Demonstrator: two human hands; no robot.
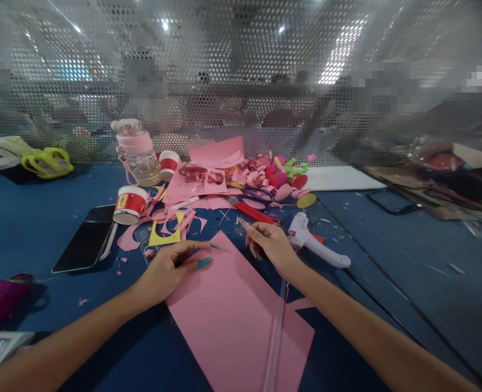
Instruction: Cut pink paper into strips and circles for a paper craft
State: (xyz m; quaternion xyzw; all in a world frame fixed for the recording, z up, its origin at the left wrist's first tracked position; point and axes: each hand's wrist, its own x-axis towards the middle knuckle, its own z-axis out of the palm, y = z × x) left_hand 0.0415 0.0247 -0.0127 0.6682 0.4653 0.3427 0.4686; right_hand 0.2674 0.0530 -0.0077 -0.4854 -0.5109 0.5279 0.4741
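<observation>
My left hand [170, 269] rests on the left edge of a large pink paper sheet [236, 305], thumb and index finger stretched out and apart near its top corner. My right hand [271, 245] is just right of that corner, thumb and fingertips pinched together; whether something small is between them I cannot make out. A long translucent strip [277, 337] lies along the right part of the sheet. Beside my right hand is a white glue gun [316, 245] with a dark cord. A red serrated strip [255, 212] lies just beyond my fingertips.
Pink paper scraps [204, 182] and cut pieces are piled at the back, with blue-handled scissors [257, 195]. To the left are a phone [88, 237], paper cups [130, 204] and a water bottle [137, 152]. A yellow tape dispenser [47, 162] stands far left; perforated metal panel [233, 98] behind.
</observation>
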